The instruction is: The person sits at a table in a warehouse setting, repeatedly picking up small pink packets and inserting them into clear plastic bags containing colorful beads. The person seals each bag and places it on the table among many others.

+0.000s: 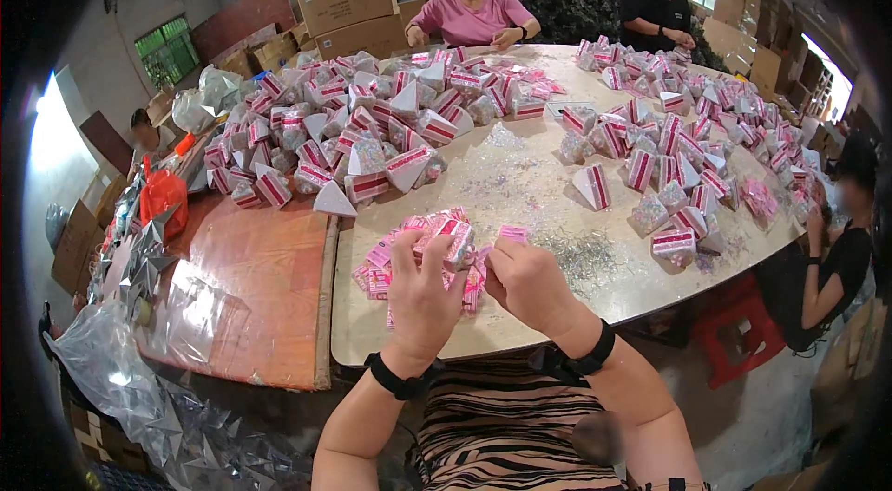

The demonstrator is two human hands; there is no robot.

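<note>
Packets (pixel 423 254), pink, light and crinkly, lie before you; your left hand (pixel 420 291) pinches one by its edge, your right hand (pixel 528 282) closes on another.

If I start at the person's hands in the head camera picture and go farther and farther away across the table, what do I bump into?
Left hand and right hand → small pink packets they finger → bare glittery tabletop → big heap of pink-and-white cone packets → person in a pink shirt → cardboard boxes.
</note>
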